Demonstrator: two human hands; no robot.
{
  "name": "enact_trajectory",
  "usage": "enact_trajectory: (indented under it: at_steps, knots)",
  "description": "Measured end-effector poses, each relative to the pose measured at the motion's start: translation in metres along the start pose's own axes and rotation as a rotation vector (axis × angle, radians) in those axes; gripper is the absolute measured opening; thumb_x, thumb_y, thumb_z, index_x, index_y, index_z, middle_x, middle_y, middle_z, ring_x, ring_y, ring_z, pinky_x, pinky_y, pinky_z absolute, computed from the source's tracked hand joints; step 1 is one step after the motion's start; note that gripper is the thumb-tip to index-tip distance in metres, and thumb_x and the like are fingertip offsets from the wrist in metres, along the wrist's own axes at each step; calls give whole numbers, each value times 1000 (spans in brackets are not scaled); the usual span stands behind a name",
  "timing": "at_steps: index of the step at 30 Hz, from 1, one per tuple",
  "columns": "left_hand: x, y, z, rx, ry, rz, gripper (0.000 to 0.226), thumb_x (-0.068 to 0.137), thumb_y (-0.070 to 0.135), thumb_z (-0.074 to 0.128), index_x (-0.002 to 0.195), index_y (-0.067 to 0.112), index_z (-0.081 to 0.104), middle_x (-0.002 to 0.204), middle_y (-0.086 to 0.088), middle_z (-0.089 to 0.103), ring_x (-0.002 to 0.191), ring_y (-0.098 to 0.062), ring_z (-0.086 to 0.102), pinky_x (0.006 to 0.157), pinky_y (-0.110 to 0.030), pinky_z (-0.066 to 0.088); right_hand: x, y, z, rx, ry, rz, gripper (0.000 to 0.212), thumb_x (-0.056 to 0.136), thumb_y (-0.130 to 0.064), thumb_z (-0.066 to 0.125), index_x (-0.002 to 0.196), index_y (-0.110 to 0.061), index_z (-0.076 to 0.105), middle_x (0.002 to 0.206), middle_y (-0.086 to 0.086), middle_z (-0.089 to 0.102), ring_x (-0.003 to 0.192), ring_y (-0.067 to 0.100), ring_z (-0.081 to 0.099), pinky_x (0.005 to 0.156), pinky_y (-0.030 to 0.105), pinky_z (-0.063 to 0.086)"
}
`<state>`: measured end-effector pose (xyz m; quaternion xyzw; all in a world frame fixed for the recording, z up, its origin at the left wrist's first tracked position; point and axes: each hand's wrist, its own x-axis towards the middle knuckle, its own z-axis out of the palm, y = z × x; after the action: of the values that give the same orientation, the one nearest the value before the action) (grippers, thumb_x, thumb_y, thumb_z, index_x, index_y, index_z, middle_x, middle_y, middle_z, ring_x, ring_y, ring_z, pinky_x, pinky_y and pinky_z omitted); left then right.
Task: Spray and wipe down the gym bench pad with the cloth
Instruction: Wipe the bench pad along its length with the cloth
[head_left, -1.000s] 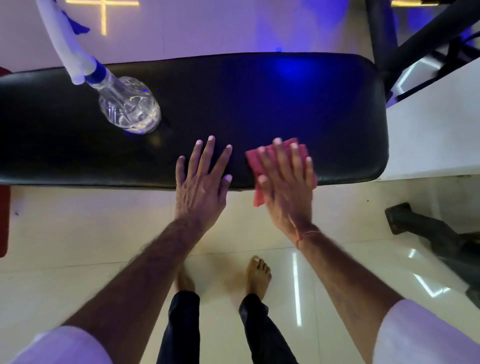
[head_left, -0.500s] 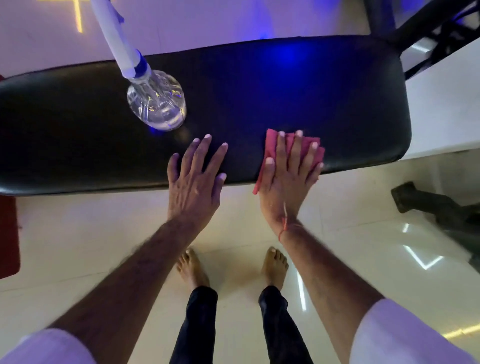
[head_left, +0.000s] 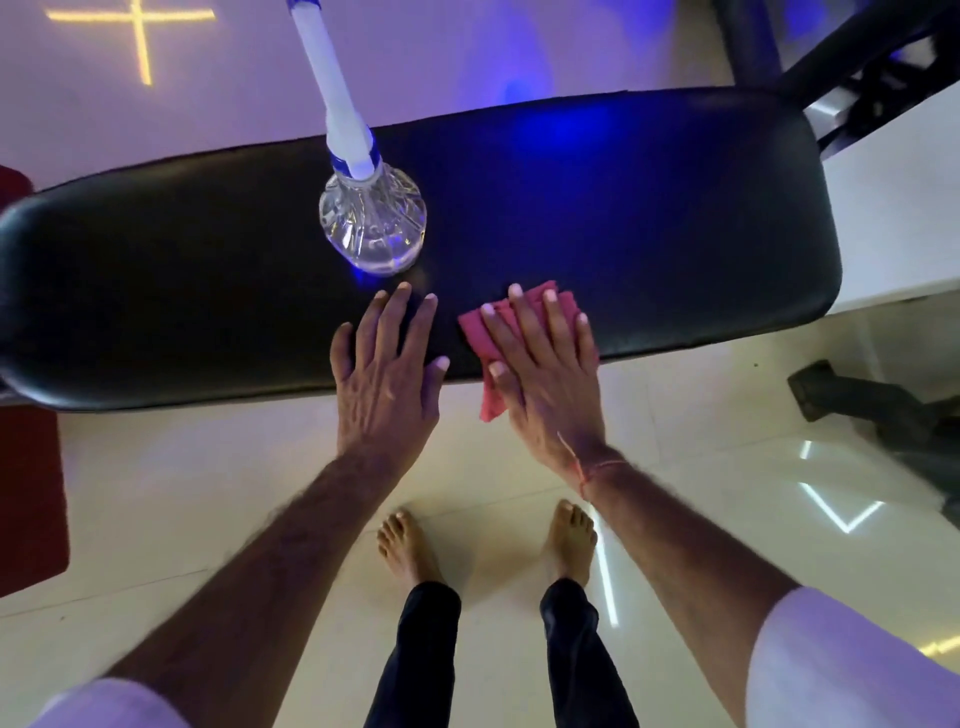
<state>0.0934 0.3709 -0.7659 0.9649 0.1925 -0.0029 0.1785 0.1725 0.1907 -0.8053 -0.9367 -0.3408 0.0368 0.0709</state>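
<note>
A long black gym bench pad (head_left: 649, 208) runs across the view. A clear spray bottle (head_left: 372, 223) with a white and blue spray head stands upright on the pad, left of the middle. My left hand (head_left: 387, 374) lies flat with fingers spread on the pad's near edge, just below the bottle. Beside it, my right hand (head_left: 545, 374) presses flat on a folded pink cloth (head_left: 480, 332) at the near edge; a corner of the cloth hangs over the edge.
Black metal frame bars (head_left: 831, 62) rise at the far right. A black bench foot (head_left: 872, 400) lies on the glossy tiled floor at the right. A dark red mat (head_left: 28, 493) is at the left edge. My bare feet (head_left: 569, 540) stand below the bench.
My right hand with the cloth has slid left along the near edge, closer to my left hand. The view has shifted, so the bottle sits nearer the centre.
</note>
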Motion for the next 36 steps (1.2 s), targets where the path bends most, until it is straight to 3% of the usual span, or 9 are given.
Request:
enact_trajectory:
  at_steps: [4,5,10,14,15,19,24,30,36]
  knots:
    - [-3,-16,-7,11,6,-30,61,103,35,60,158,19,42,166,-10,36,154,-32,33,121,-59,26,26,-7,-5,67,108,535,58,111,-47,17,168,-32,16,177,1,8,164,32,0,129,60,5]
    - [-3,-20,-8,13,5,-25,60,103,34,60,158,19,42,166,-10,36,154,-32,33,121,-59,26,29,-26,-2,72,109,546,58,111,-46,21,167,-32,17,177,2,9,163,34,1,129,61,4]
    - [-5,-26,-14,-7,6,-53,60,102,32,61,158,18,43,167,-9,36,155,-32,30,122,-56,24,15,-29,-1,-13,-34,-92,59,111,-49,20,167,-33,18,177,3,12,163,35,6,129,59,11]
    - [-4,-32,-17,-8,9,-72,60,102,33,60,157,18,42,167,-9,35,155,-30,30,122,-56,26,50,-39,-4,57,71,453,58,111,-50,18,167,-35,18,177,3,11,163,36,5,129,62,9]
    - [-4,-34,-17,-11,9,-69,60,102,33,60,157,17,43,167,-9,35,155,-30,30,122,-55,26,52,-57,-3,64,61,445,58,111,-50,20,167,-35,17,177,6,10,163,39,4,129,63,7]
    - [-4,-36,-20,-36,16,-71,56,103,29,59,156,15,45,166,-10,36,154,-31,32,121,-54,28,35,-47,-5,-32,-98,-112,59,111,-55,20,167,-38,11,177,5,6,163,39,3,129,61,11]
    - [0,-34,-20,-26,20,-85,53,103,29,57,154,16,47,164,-9,39,152,-31,34,119,-53,31,87,-24,-17,4,-8,371,61,109,-56,15,167,-37,16,177,8,7,162,42,4,128,64,11]
    - [7,-20,-23,-41,-2,-169,58,100,37,60,152,15,46,161,-12,39,149,-34,34,119,-56,29,50,-17,-13,-99,-136,-133,64,110,-60,18,168,-35,7,178,7,1,163,38,-2,130,59,11]
    - [7,-9,-14,-7,-35,-78,61,101,40,60,154,15,46,162,-13,39,151,-36,34,122,-60,26,90,-11,-17,-46,-50,123,62,110,-57,17,168,-35,8,177,6,-2,163,40,1,129,64,11]
